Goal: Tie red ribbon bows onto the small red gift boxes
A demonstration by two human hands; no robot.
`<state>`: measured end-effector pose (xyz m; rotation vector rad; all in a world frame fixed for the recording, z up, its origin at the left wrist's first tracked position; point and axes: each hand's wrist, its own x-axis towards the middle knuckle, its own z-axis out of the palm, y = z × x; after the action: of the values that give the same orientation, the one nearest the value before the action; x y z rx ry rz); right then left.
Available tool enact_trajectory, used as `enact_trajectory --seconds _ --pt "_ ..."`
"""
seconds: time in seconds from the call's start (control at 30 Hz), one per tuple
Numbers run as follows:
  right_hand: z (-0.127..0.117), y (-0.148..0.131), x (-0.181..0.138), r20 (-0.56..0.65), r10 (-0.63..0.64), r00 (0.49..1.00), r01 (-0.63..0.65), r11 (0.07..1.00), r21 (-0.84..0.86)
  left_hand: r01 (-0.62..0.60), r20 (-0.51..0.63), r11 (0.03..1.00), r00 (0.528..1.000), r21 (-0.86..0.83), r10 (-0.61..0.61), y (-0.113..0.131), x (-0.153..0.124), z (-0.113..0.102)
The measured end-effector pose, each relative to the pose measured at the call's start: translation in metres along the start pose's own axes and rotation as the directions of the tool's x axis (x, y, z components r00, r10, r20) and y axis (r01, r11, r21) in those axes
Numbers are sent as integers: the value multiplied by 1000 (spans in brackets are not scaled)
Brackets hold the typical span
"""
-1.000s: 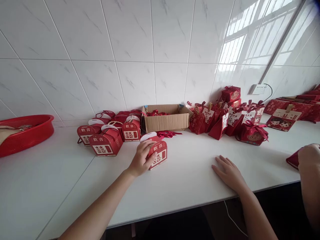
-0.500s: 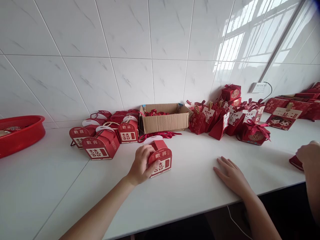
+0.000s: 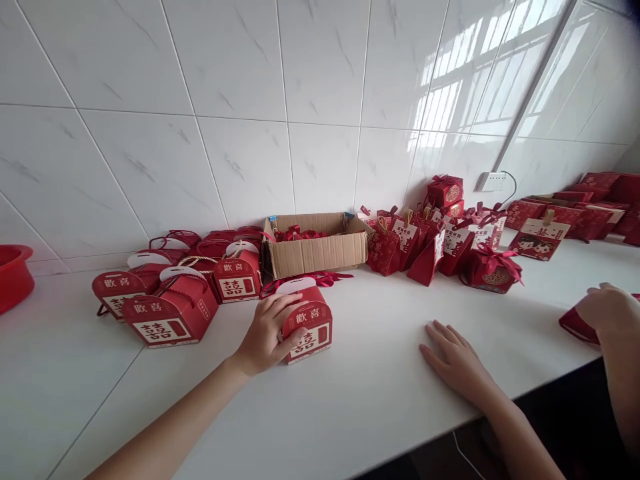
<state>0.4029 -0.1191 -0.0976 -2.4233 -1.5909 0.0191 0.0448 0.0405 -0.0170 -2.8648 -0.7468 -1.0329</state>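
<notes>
My left hand (image 3: 270, 333) grips the left side of a red paper gift box (image 3: 317, 339), its thumb on the printed front and its fingers over the top. The box stands upright on the white table (image 3: 365, 393), a white rounded flap rising at its back. My right hand (image 3: 455, 360) rests flat on the table to the right, fingers spread, holding nothing. Left of the held box stands a group of similar red gift boxes (image 3: 173, 313) with rope handles. Behind it lies red ribbon (image 3: 325, 279), in front of an open cardboard box (image 3: 317, 257) with red ribbon pieces inside.
Several red gift bags and boxes (image 3: 425, 250) crowd the wall at right, with more red packages (image 3: 585, 207) farther along. A co-worker's hand (image 3: 607, 310) holds a dark red item at the right edge. A red basin (image 3: 15, 277) stands at far left.
The whole view has shifted, so things on the left sit farther left. My left hand stays on the gift box, and my right hand still lies flat on the table.
</notes>
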Motion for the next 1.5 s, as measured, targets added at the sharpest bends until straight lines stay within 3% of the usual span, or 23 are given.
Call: enact_trajectory --seconds 0.13,0.23,0.33,0.47,0.53,0.63,0.8,0.97,1.13,1.23,1.3,1.33,1.4,1.47,1.5 --pt "-26 -27 15 115 -20 993 16 999 36 6 5 999 1000 -35 -5 -8 -6 -6" --pt "-55 -70 39 100 -199 975 188 977 105 -15 -28 998 1000 -57 13 -11 -13 -9" --pt "-78 -124 76 106 -380 919 356 915 190 -78 -128 995 989 -64 69 -12 -18 -7" --pt "-82 -186 130 203 -441 874 370 875 311 -183 -208 980 965 -82 162 -8 -24 0" --pt "-71 -204 151 213 -403 890 328 890 316 -193 -192 975 966 -107 171 -5 -27 3" --pt "-51 -210 172 236 -254 938 192 947 259 -185 -166 970 973 -158 159 -2 -30 6" --pt "-26 -188 185 217 -78 973 45 987 151 -177 -160 963 976 -203 145 -1 -31 9" --pt "-27 -175 189 262 -128 957 89 984 157 -140 -169 964 980 -225 103 -2 -34 12" --pt "-71 -161 182 374 -248 894 150 950 272 -133 -165 966 981 -221 98 -1 -34 12" --pt "-112 -149 164 248 -326 912 181 864 471 -128 -155 975 983 -181 100 3 -33 11" --pt "-137 -144 149 -16 -338 941 255 678 689 -105 -162 988 983 -117 85 5 -31 10" --pt "-148 -142 141 -168 -287 943 307 559 770 -91 -167 993 983 -70 78 6 -29 10" --pt "-167 -140 124 -409 -42 912 398 336 853 -63 -178 997 982 41 69 6 -26 8" --pt "-180 -135 108 -526 235 818 496 177 850 -31 -188 988 980 149 59 4 -20 7" --pt "-185 -131 99 -561 306 770 548 134 826 -10 -195 981 980 194 49 3 -17 6"
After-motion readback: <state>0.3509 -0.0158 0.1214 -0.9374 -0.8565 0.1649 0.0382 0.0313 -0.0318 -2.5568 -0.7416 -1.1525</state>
